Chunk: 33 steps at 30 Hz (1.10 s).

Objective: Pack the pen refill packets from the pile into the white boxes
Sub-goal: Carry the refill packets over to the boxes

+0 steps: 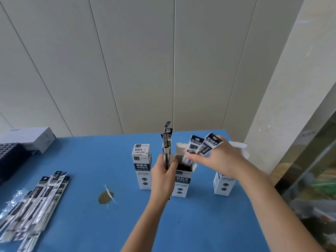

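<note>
The pen refill packets (pixel 197 148) are long, flat sleeves of glossy film. I judge them very light, bendy along their length and slippery against each other. A pinch near 1 end across the flat faces should hold them, and a few squared together would go in stiffer than 1 alone. The right hand (pixel 223 157) pinches 2 of them, fanned apart at the top, between thumb and fingers (pixel 198 157), with their lower ends inside the mouth of the open box (pixel 182 179). The left hand (pixel 162 176) has its fingers curled round the lower part of an upright bundle (pixel 166 148), held just beside that box's left wall. The bundle looks like 2 or 3 packets, but I cannot tell exactly. There are 3 white boxes standing on the blue surface (pixel 109 160): a closed box (pixel 141 166) at the left, the open one in the middle with dark contents already showing, and a third box (pixel 224 184) at the right, partly hidden behind the right wrist. The pile (pixel 36 200) lies well apart at the left edge, overlapping too much to count; I would guess under 10. The thin cardboard boxes probably tip easily.
</note>
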Each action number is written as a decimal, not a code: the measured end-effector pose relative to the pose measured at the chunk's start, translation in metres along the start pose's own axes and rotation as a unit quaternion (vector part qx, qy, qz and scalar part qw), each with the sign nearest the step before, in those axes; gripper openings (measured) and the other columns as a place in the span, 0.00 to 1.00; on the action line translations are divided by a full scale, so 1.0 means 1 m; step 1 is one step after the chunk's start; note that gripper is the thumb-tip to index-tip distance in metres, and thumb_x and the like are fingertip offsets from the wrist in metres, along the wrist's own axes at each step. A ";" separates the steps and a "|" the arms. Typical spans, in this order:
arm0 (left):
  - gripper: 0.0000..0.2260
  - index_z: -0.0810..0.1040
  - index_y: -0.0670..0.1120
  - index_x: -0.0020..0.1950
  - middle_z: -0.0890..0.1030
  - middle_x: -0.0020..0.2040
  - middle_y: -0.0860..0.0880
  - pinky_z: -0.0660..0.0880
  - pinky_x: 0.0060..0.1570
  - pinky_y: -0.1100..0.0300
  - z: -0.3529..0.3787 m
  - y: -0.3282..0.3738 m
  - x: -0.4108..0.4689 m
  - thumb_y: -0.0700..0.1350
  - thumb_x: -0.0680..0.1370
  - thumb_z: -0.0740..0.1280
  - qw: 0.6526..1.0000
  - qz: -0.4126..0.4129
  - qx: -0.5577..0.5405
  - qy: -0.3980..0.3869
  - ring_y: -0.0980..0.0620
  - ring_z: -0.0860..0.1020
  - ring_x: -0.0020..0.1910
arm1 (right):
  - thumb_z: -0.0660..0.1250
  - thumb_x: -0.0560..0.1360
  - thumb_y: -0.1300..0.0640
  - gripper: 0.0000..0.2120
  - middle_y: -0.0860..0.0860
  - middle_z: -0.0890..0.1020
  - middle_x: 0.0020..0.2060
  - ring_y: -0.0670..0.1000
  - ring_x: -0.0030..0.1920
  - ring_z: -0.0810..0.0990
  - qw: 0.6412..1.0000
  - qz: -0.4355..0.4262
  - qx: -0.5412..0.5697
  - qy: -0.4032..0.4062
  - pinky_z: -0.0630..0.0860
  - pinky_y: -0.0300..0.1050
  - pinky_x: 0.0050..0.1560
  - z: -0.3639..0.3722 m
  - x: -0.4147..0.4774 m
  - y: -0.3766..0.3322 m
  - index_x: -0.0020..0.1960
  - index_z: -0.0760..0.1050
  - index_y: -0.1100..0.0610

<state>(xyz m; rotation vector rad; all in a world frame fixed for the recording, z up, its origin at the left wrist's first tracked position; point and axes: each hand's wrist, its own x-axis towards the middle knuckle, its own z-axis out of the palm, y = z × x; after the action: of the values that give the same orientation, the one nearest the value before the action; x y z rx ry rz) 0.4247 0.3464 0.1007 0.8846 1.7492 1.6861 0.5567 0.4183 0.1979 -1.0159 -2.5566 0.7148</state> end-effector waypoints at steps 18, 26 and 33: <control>0.11 0.68 0.50 0.36 0.67 0.28 0.54 0.62 0.29 0.60 0.004 0.004 -0.004 0.40 0.77 0.61 1.000 -0.017 -0.019 -0.004 0.54 0.64 0.27 | 0.70 0.71 0.54 0.04 0.47 0.78 0.30 0.50 0.34 0.74 0.999 -0.020 0.006 0.034 0.73 0.44 0.38 0.041 0.018 0.014 0.44 0.81 0.52; 0.09 0.69 0.49 0.38 0.68 0.27 0.55 0.62 0.29 0.60 0.002 0.003 -0.003 0.41 0.78 0.62 1.000 -0.022 -0.020 -0.006 0.55 0.65 0.27 | 0.69 0.71 0.56 0.18 0.48 0.68 0.24 0.54 0.33 0.69 0.998 -0.006 -0.063 0.019 0.64 0.44 0.30 0.044 0.023 0.008 0.26 0.65 0.51; 0.08 0.70 0.48 0.39 0.68 0.28 0.55 0.63 0.29 0.61 0.000 0.003 -0.004 0.42 0.78 0.62 1.000 -0.024 -0.019 -0.005 0.55 0.66 0.27 | 0.69 0.71 0.49 0.07 0.46 0.84 0.41 0.49 0.43 0.78 0.994 -0.004 -0.017 0.106 0.68 0.40 0.40 0.047 0.019 0.006 0.46 0.82 0.50</control>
<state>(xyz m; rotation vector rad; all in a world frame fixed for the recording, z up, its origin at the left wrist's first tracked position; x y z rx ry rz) 0.4274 0.3432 0.1039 0.8252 1.7140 1.6751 0.5259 0.4191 0.1570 -1.0320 -2.3953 0.5321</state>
